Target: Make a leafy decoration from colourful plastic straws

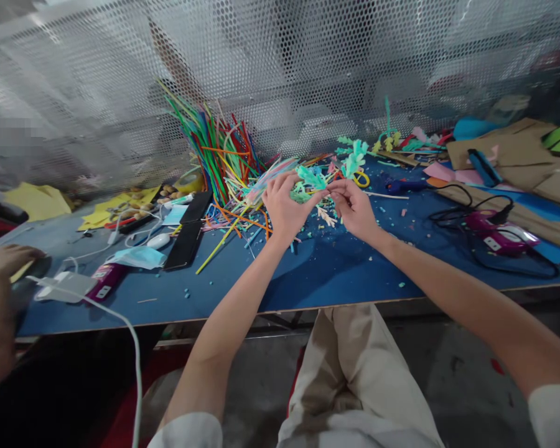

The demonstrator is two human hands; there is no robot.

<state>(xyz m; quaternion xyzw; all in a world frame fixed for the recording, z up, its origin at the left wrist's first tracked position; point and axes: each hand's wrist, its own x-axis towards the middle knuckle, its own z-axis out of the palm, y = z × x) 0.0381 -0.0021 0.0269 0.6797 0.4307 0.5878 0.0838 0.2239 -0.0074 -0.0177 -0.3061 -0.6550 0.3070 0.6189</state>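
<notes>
Both hands pinch one small piece of cut teal straw (313, 178): the left hand (284, 208) has its fingers curled around the lower, bunched part, and the right hand (353, 207) closes thumb and forefinger on a strand at the side. The piece sits between the two hands, just above their fingertips, raised over the middle of the blue tabletop (308, 274) toward its far edge. Both arms stretch forward from the near edge, bare to the elbow, wrists bent slightly inward so that the hands nearly meet. Behind the hands, a heap of coloured straws (219, 152) leans against the mesh wall (280, 68). A purple glue gun (497, 233) with a black cord lies toward the right edge; its label is too small to read. Another person's hand (4, 261) rests at the left edge.
</notes>
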